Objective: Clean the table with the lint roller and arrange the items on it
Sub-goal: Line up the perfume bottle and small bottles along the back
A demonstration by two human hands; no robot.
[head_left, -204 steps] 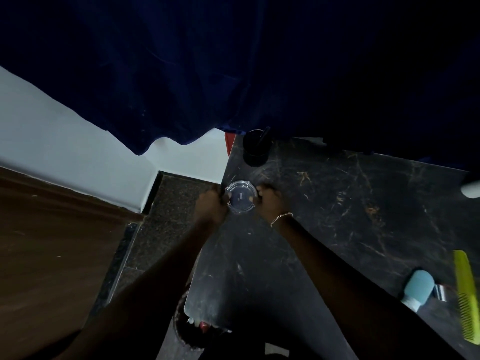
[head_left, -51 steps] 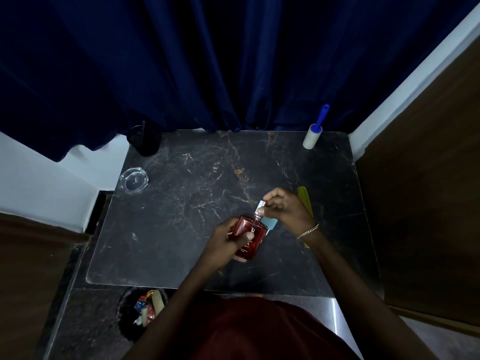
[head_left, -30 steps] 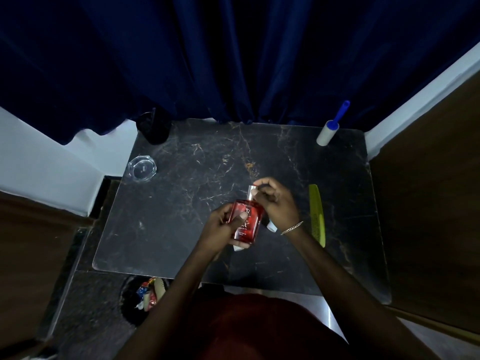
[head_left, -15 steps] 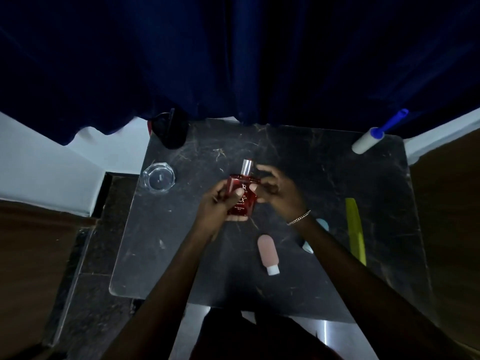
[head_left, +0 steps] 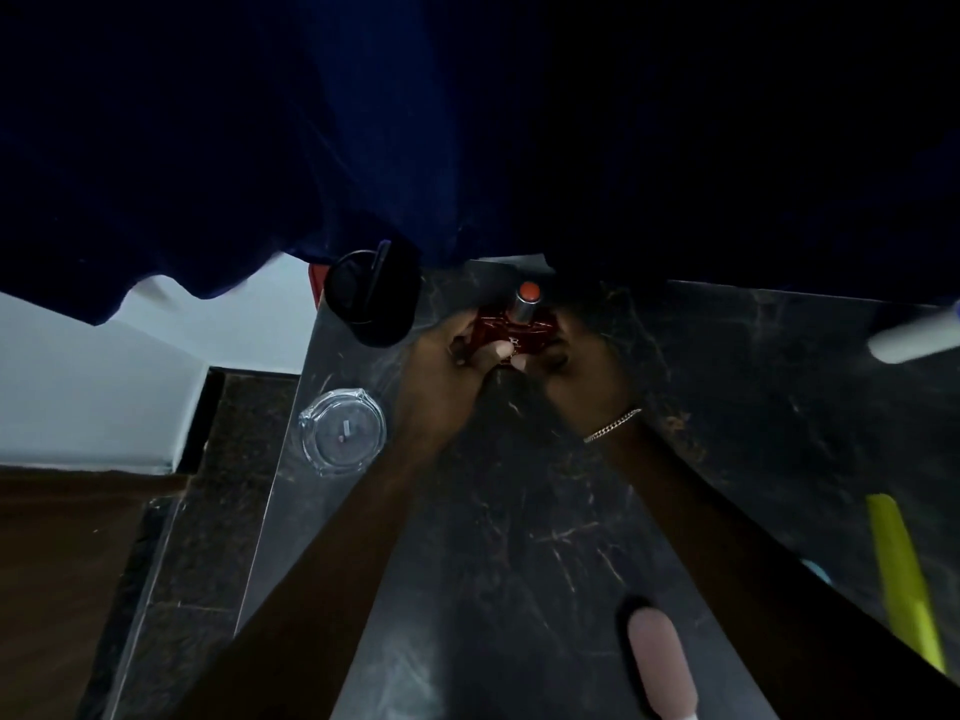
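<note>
A red perfume bottle (head_left: pixel 514 332) with a silver neck and red-topped cap stands upright at the far edge of the black marble table (head_left: pixel 519 537). My left hand (head_left: pixel 447 363) and my right hand (head_left: pixel 582 379) both grip its sides. To its left stands a black cup (head_left: pixel 374 296) with a stick in it. A clear glass ashtray (head_left: pixel 343 431) sits near the left edge. The lint roller (head_left: pixel 914 335) lies at the far right, blurred. A pink tube (head_left: pixel 662 667), a yellow-green comb (head_left: pixel 906 579) and a bit of a light blue item (head_left: pixel 815 569) lie nearer me.
A dark blue curtain (head_left: pixel 467 122) hangs over the table's far edge, close behind the bottle. A white wall (head_left: pixel 104 366) and brown wood surface (head_left: pixel 62 563) lie left of the table, past a dark stone ledge (head_left: pixel 208 511).
Both hands have carried the red bottle away from me to the table's far edge beside the black cup. The view has shifted closer and leftward.
</note>
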